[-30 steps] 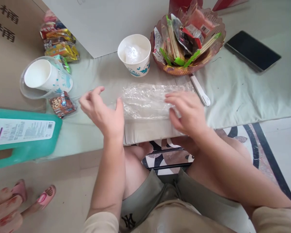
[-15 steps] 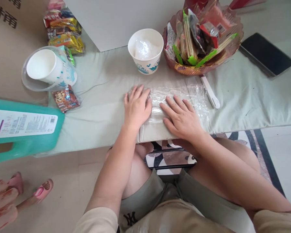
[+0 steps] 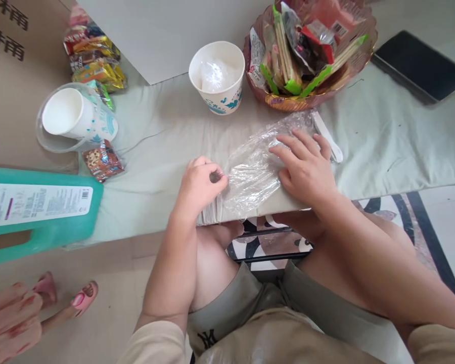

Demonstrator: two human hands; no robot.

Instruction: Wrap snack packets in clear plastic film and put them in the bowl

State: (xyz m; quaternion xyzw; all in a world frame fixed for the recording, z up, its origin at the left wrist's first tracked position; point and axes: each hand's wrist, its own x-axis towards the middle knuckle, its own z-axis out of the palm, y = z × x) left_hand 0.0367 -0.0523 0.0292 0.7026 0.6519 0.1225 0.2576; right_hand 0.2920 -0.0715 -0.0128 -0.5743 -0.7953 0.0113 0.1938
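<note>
A crumpled clear plastic bag lies on the pale green mat near its front edge. My left hand is curled, pinching the bag's left end between thumb and fingers. My right hand lies flat with fingers spread on the bag's right part. A white utensil lies just beyond my right hand.
A paper cup with plastic inside and a snack basket stand behind the bag. At left are a tipped cup in a clear lid, a cookie packet, snack packs and a teal jug. A dark tablet lies far right.
Both hands were pressing flat on the bag. Now my left hand has closed on the bag's left end and my right hand has slid to the right. The bag looks bunched up.
</note>
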